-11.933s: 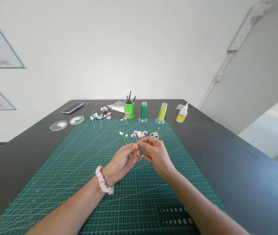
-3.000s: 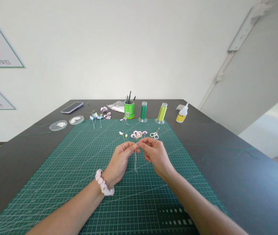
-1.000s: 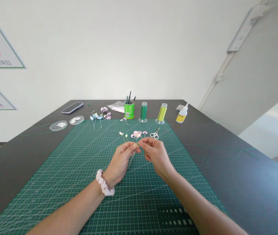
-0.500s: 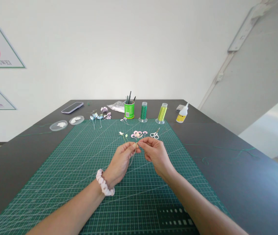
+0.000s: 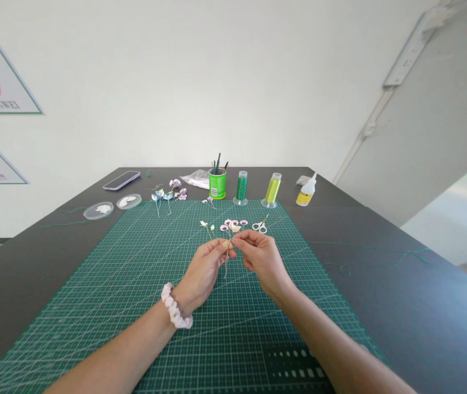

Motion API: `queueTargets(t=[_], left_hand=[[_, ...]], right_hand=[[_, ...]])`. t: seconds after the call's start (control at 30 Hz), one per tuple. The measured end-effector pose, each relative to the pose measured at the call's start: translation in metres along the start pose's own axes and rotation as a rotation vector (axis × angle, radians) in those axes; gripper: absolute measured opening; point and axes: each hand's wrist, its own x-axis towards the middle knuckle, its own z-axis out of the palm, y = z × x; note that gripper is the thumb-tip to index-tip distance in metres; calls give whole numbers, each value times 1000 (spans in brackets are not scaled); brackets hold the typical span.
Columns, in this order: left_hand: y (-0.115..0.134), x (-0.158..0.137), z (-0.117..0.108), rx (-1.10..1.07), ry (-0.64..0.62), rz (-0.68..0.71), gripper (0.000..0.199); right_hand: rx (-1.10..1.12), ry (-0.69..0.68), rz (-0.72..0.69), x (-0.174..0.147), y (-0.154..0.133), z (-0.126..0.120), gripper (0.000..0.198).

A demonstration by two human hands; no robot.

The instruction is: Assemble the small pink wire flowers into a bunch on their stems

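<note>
My left hand (image 5: 204, 271), with a pale scrunchie (image 5: 174, 309) round its wrist, is closed in a pinch on the thin stem (image 5: 226, 267) of an artificial flower. The stem's loose end hangs below the fingers. Pale peach and pink petals (image 5: 235, 227) show just beyond the fingertips; I cannot tell which of them belong to the held stem. Thumb and forefinger of my right hand (image 5: 263, 260) are pressed together at the same spot, touching the stem or a thread too fine to make out. White-handled scissors (image 5: 259, 226) lie beyond the right hand.
A green cutting mat (image 5: 134, 284) covers the table's middle. Along its far side stand a green can of tools (image 5: 217, 185), a green thread spool (image 5: 241, 187), a yellow-green spool (image 5: 272, 190) and a glue bottle (image 5: 306, 191). Further left are blue flowers (image 5: 163, 195), shallow dishes (image 5: 98, 211) and a phone (image 5: 121, 180).
The stem's hanging end has swung and now points more straight down. The petals beyond the fingertips have turned slightly. Both hands stay in nearly the same place.
</note>
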Motion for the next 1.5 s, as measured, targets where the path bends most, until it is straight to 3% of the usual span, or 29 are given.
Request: queueTargets(t=[0.6, 1.17, 1.5], left_hand=[[-5, 2, -3, -165, -54, -61, 26], [-1, 1, -5, -360, -117, -317, 23], [-3, 1, -8, -428, -178, -399, 15]], right_hand=[[35, -44, -37, 0, 0, 0, 13], [108, -22, 56, -1, -3, 0, 16], [173, -67, 125, -1, -5, -2, 19]])
